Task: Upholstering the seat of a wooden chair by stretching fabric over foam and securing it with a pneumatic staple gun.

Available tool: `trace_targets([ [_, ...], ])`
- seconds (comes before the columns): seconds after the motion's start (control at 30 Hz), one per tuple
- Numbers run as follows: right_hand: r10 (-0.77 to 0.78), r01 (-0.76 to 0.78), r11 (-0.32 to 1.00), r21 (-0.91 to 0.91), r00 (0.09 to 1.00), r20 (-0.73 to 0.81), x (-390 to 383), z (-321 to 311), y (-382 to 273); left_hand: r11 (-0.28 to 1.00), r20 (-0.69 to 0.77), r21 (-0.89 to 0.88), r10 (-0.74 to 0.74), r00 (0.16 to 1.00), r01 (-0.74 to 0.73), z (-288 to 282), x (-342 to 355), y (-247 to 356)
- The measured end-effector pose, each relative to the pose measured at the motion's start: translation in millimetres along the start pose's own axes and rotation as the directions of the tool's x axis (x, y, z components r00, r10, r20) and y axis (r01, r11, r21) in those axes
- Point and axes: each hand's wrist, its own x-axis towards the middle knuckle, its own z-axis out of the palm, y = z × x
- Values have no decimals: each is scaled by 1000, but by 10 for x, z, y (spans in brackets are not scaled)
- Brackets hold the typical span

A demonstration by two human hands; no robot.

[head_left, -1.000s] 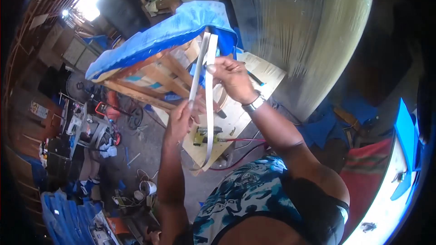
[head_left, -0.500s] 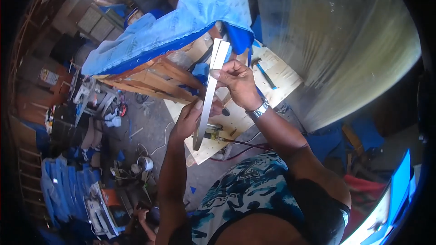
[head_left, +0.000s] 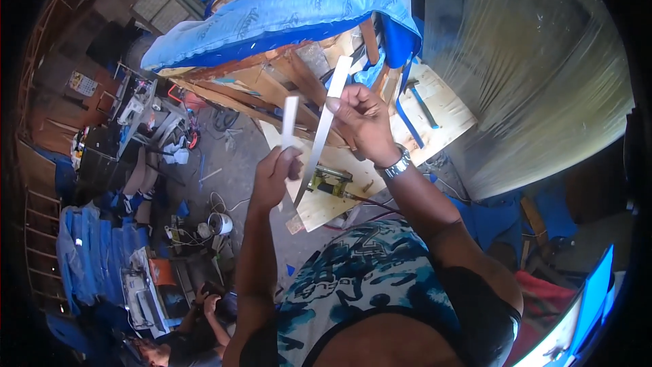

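Observation:
A short flat white strip (head_left: 290, 121) stands up from the closed fingers of my left hand (head_left: 273, 175). Between the thumb and fingers of my right hand (head_left: 367, 124) is a longer white strip (head_left: 316, 146), tilted, its lower end reaching down beside my left hand. The two strips are apart. Just beyond my hands is a wooden frame (head_left: 227, 94), its top draped with light blue printed material (head_left: 272, 19). A green air tool with a hose (head_left: 331, 183) lies below my right hand on a pale plywood sheet (head_left: 445, 126). A hammer (head_left: 424, 105) rests on the sheet's right part.
A large translucent plastic sheet (head_left: 523, 81) hangs at the right. Blue stacked material (head_left: 92, 258) and a sewing machine (head_left: 139, 299) are at the lower left, near another person's arm (head_left: 216, 323). A white bucket (head_left: 219, 223) and cords are on the floor.
The strips, held together before, are now separate: my left hand has moved away with the short one. The view has shifted, so the frame appears higher and farther right.

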Motion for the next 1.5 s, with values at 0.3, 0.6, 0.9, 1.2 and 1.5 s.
trace_targets([
  [0.3, 162, -169, 982, -89, 984, -76, -30, 519, 131, 948, -335, 221, 295, 895, -230, -381, -32, 277],
  [0.6, 411, -261, 793, -551, 896, 167, -312, -447, 1133, 936, -347, 329, -4, 938, 125, -442, -735, -379],
  [0.9, 842, 67, -14, -998, 539, 24, -1625, -1501, 3801, 347, -571, 694, -268, 776, 631, -1632, -3548, -1060],
  [1.2, 661, -103, -274, -956, 702, -265, -1901, -1484, 4642, 79, -636, 771, 46, 770, 632, -1973, -3120, 790],
  [1.5, 841, -285, -111, -952, 483, -243, -1947, -1714, 3528, -93, 293, 956, 250, 923, -278, -94, -216, 1520],
])
